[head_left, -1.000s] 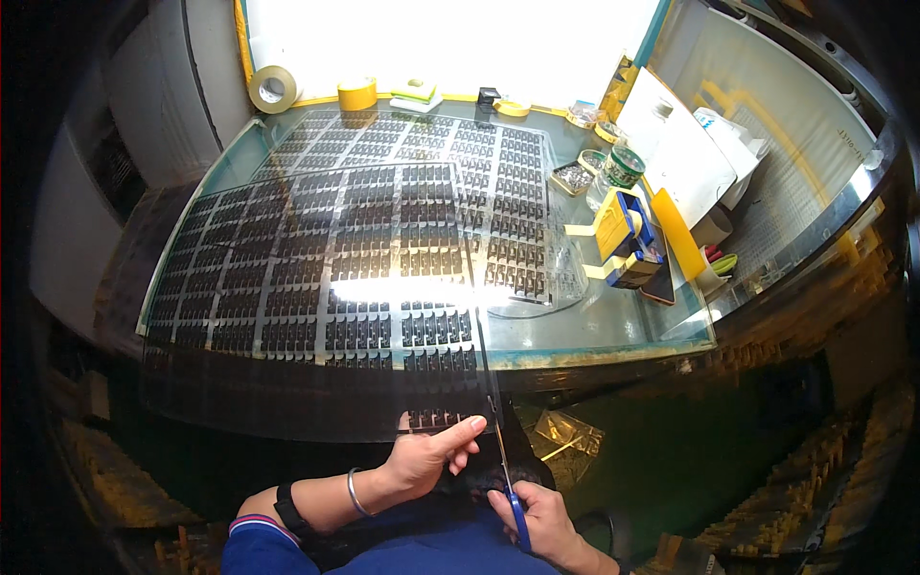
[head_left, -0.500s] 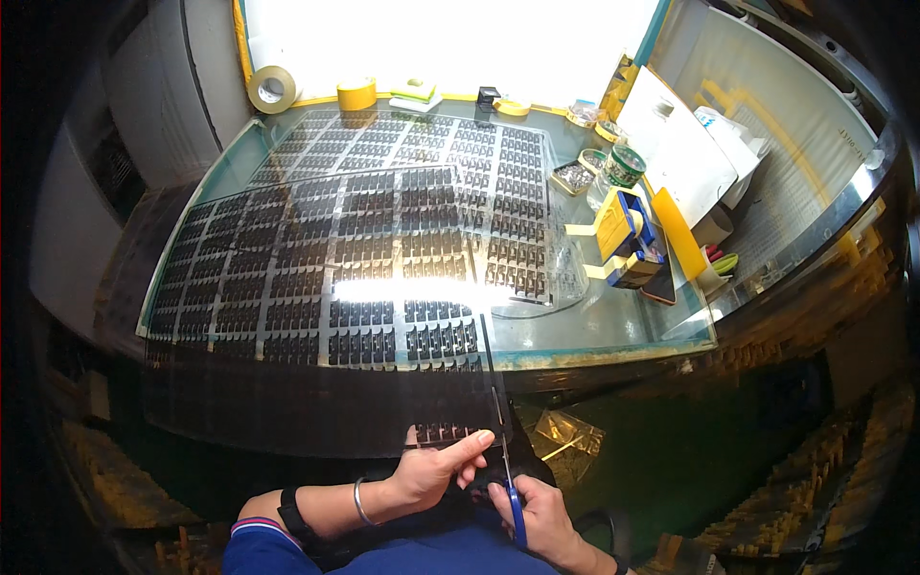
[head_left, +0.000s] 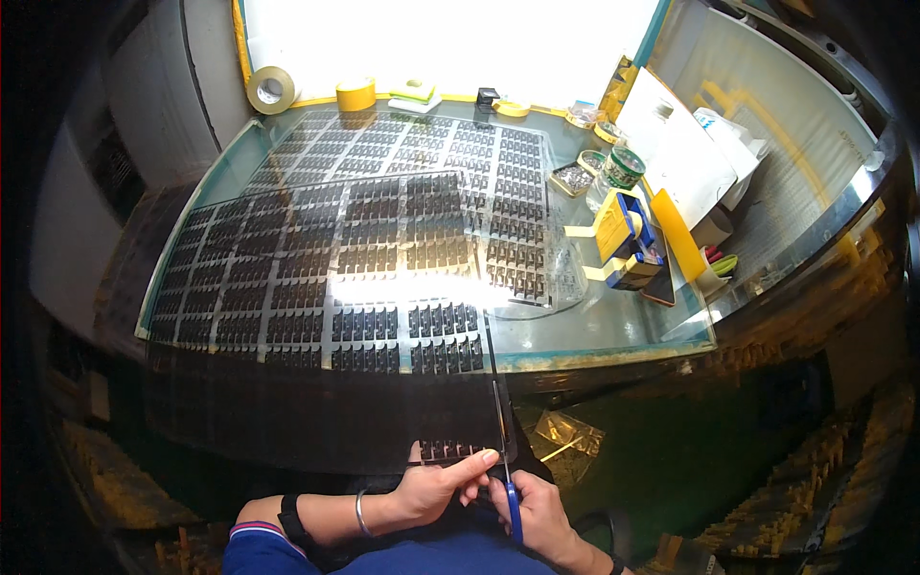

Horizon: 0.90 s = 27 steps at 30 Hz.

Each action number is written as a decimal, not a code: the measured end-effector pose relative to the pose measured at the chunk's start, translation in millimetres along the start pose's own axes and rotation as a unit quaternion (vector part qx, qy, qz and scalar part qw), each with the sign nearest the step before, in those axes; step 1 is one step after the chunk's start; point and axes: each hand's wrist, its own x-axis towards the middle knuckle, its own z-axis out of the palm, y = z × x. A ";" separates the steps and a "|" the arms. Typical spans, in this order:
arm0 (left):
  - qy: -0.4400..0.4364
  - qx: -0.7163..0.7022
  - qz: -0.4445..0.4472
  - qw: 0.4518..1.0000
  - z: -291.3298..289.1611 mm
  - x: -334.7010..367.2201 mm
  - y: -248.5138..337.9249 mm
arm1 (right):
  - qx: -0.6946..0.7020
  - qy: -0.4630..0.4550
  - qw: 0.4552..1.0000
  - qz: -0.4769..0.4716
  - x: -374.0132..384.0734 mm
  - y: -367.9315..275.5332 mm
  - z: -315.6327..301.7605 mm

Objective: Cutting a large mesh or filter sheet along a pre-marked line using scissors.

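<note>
A large clear film sheet [head_left: 368, 335] printed with rows of dark patterns slants from the glass table over its front edge toward me. My left hand [head_left: 443, 487] pinches its near edge, thumb on top and fingers beneath. My right hand [head_left: 541, 517] grips blue-handled scissors [head_left: 515, 513]. Their blades point away from me along the sheet's right margin, just right of my left thumb. Whether the blades are parted I cannot tell. A second patterned film [head_left: 522, 220] lies flat on the table, partly under the first.
Tape rolls [head_left: 356, 94] line the back of the glass table [head_left: 613, 331], before a bright white panel [head_left: 450, 48]. On the right stand a blue tape dispenser [head_left: 632, 268], a green-labelled round container [head_left: 624, 167] and small tins. A clear plastic bag [head_left: 570, 443] lies below the table edge.
The held film has shifted slightly toward me and to the right. My left hand has come a little nearer and right with it; the scissors remain at the sheet's right margin.
</note>
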 end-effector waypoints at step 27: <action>-0.053 0.030 -0.035 0.998 10.0 -20.2 -7.1 | 0.002 0.035 0.998 -0.054 19.0 18.1 -5.0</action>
